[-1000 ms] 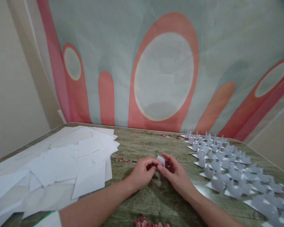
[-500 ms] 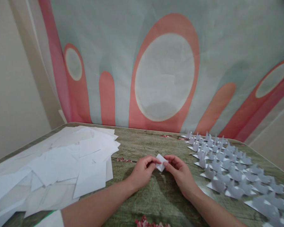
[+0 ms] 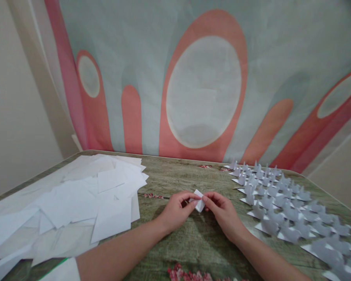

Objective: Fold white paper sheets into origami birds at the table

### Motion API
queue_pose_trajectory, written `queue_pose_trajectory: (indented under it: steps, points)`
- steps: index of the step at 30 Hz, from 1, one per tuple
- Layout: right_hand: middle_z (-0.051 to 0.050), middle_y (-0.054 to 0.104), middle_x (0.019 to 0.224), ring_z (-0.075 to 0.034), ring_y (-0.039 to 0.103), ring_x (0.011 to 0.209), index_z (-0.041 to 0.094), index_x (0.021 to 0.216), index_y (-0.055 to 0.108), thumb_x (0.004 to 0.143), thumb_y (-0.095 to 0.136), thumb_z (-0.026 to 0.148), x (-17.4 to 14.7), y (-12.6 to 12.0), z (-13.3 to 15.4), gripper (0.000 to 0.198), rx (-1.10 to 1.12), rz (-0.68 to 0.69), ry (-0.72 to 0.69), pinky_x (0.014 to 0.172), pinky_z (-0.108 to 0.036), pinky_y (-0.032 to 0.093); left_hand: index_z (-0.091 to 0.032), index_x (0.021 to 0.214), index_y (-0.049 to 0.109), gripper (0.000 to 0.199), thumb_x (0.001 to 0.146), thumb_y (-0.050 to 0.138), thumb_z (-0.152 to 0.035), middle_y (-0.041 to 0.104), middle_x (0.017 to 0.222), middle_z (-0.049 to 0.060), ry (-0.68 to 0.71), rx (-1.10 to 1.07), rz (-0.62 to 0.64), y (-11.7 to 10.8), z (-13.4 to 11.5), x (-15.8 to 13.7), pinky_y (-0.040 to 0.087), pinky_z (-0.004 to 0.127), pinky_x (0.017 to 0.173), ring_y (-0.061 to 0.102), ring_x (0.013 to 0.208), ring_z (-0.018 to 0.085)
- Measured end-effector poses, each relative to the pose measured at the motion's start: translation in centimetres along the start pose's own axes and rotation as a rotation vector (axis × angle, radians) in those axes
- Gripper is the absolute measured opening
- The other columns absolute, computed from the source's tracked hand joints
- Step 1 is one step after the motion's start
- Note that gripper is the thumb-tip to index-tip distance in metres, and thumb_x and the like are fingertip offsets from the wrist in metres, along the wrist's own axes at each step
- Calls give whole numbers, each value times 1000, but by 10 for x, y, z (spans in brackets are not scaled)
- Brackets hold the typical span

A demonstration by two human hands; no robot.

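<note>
A small folded square of white paper (image 3: 199,206) is held corner-up over the middle of the table. My left hand (image 3: 178,208) pinches its left side between thumb and fingers. On the other side my right hand (image 3: 220,210) grips the right edge, its thumb near the paper's centre. Both thumbs lie on the face towards me, close together. Parts of the paper are hidden behind the fingertips.
White paper sheets (image 3: 114,220) lie loosely overlapped on the left. Rows of small folded paper figures (image 3: 269,225) stand along the right. The wood-patterned table (image 3: 175,175) meets a printed backdrop (image 3: 149,128) at its far edge.
My left thumb and fingers have shifted slightly right across the folded paper, and the thumbs are closer together. The paper's outline looks narrower. The camera view has moved slightly.
</note>
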State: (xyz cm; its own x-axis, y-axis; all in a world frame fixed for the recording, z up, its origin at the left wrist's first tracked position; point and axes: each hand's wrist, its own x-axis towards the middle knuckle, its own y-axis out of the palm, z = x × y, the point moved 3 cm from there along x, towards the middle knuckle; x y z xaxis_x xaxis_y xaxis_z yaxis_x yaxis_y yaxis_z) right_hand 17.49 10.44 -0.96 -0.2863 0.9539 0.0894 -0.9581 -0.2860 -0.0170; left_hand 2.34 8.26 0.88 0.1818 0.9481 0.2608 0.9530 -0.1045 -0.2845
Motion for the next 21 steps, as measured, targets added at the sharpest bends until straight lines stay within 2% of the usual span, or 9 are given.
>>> queue_pose_trajectory:
  steps: [7,15,21]
  points:
    - [2,52,66,-12,43,61,16,76,59,78,60,42,-1,0,1,26,9,3,5,57,-23,33,-17,97,68,22,80,55,-17,66,92,5,35,49,5,0,-3,-2,43,26,79,58,85,17]
    - [1,54,66,-12,44,60,17,75,58,79,57,46,-1,1,0,30,10,-12,11,56,-23,35,-19,105,66,27,80,56,-20,66,97,6,-3,30,9,-1,-1,-2,44,28,81,59,89,19]
    - [2,51,62,-11,42,55,17,73,58,77,57,49,-2,1,3,33,-12,-43,4,52,-23,34,-23,121,55,55,68,67,-14,57,115,6,25,6,37,0,-3,-2,44,30,87,55,101,20]
